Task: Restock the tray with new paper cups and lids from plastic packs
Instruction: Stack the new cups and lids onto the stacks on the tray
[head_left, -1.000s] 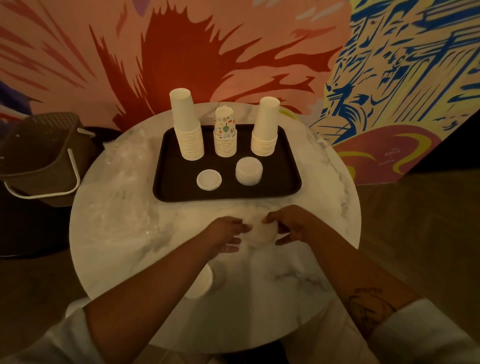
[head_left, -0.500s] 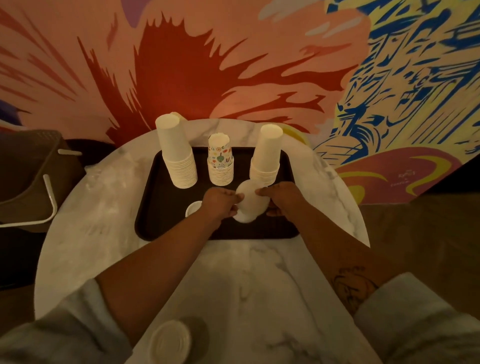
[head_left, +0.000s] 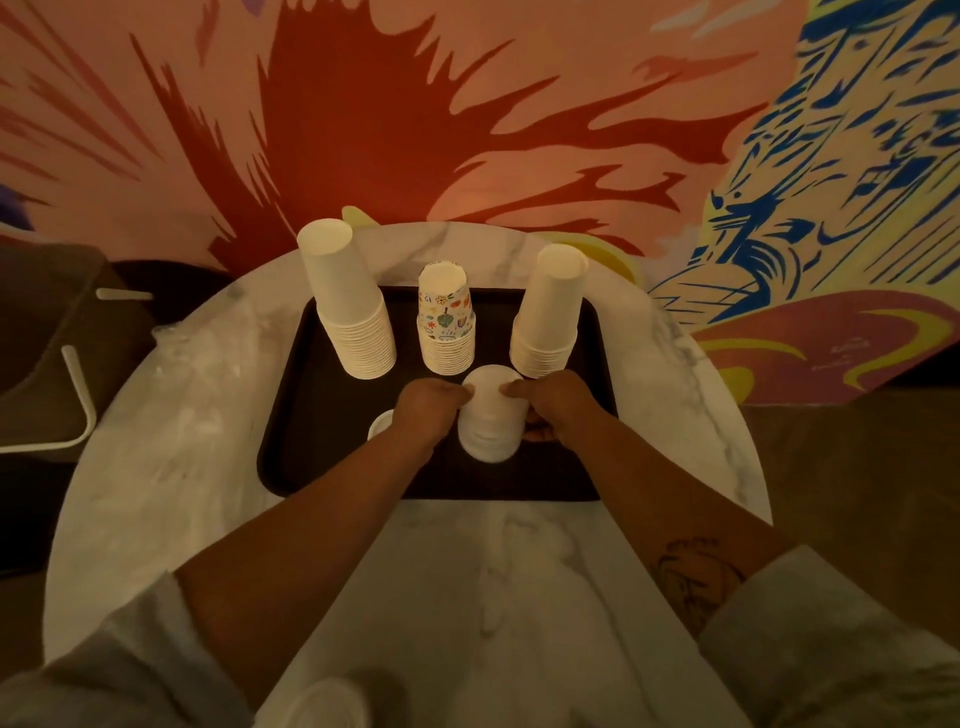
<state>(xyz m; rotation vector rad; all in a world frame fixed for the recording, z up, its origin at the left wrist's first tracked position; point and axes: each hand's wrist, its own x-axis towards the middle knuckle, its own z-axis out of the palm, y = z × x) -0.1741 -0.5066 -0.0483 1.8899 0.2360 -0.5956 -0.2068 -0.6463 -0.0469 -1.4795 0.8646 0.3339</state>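
- My left hand (head_left: 431, 410) and right hand (head_left: 556, 405) grip a white stack of lids (head_left: 488, 421) between them, fingers curled around its sides.
- The stack sits on or just above the dark tray (head_left: 322, 457), I cannot tell which, just in front of the patterned cups (head_left: 447, 322) and the right-hand white cups (head_left: 550, 317).
- To finish well, I judge I should hold the stack square, settle it flat, then let go gently so nothing topples.

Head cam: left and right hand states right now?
Left hand: closed, gripping the lid stack from its left side.
Right hand: closed, gripping the same lid stack from its right side.
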